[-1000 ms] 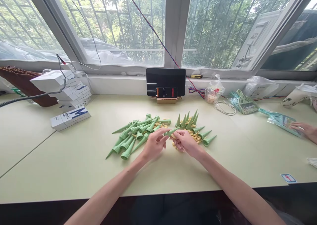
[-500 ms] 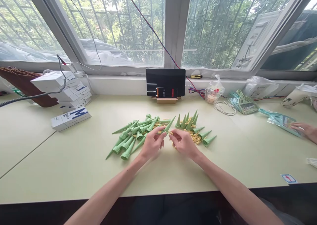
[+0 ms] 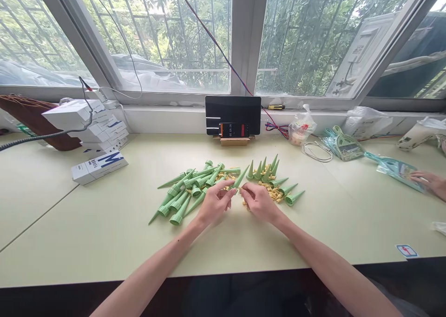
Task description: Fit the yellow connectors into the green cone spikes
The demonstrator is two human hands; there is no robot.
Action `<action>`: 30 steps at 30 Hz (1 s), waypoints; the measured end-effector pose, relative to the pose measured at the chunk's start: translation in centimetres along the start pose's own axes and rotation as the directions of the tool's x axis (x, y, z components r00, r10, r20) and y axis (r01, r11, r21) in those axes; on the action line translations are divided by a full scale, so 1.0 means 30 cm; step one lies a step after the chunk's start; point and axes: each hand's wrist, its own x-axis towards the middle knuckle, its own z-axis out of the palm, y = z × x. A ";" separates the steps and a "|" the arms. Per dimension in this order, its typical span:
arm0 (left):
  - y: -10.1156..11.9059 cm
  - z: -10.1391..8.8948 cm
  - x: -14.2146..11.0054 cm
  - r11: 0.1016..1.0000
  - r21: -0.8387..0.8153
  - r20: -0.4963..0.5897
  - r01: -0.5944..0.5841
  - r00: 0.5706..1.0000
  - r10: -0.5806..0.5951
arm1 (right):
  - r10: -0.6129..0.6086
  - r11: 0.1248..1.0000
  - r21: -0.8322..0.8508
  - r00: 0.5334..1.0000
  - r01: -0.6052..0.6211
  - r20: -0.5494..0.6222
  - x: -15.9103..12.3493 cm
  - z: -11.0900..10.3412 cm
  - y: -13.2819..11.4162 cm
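Observation:
My left hand (image 3: 213,204) is closed around the lower part of a green cone-shaped plastic spike (image 3: 240,176), its point tilted up and to the right. Close beside the spike's wide end, my right hand (image 3: 260,203) pinches a small yellow piece, mostly hidden by the fingertips. A heap of green spikes with ribbed caps (image 3: 179,210) lies to the left of my hands. To the right, several green cones (image 3: 267,174) stand upright and others lie on their sides. Small yellow plastic pieces (image 3: 277,194) are scattered among them.
A phone (image 3: 234,130) leans against a black screen (image 3: 232,110) at the back. White boxes (image 3: 101,167) sit at left. A white cable (image 3: 317,153) and bagged teal tools (image 3: 343,145) lie at right, where another person's hand (image 3: 430,182) touches a teal piece.
The right hand's yellow piece, plainly seen before, is now mostly hidden between the fingertips near the spike's wide end. The spike has shifted slightly to the right.

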 end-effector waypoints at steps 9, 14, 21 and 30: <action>0.008 0.000 -0.002 0.999 -0.053 0.039 0.005 0.999 -0.003 | 0.201 0.681 0.649 0.939 -0.339 0.280 0.011 -0.012 -0.006; -0.010 -0.002 0.002 0.998 -0.058 0.042 -0.020 0.999 0.023 | 0.231 0.460 0.738 0.869 -0.494 0.437 0.012 -0.020 0.000; -0.013 -0.002 0.000 0.998 -0.046 0.040 -0.032 0.999 0.033 | 0.219 0.333 0.768 0.838 -0.546 0.501 0.004 -0.023 -0.002; 0.021 0.015 -0.008 1.000 -0.012 -0.046 0.005 0.999 -0.005 | 0.253 0.777 0.564 0.959 -0.280 0.128 0.012 0.007 -0.011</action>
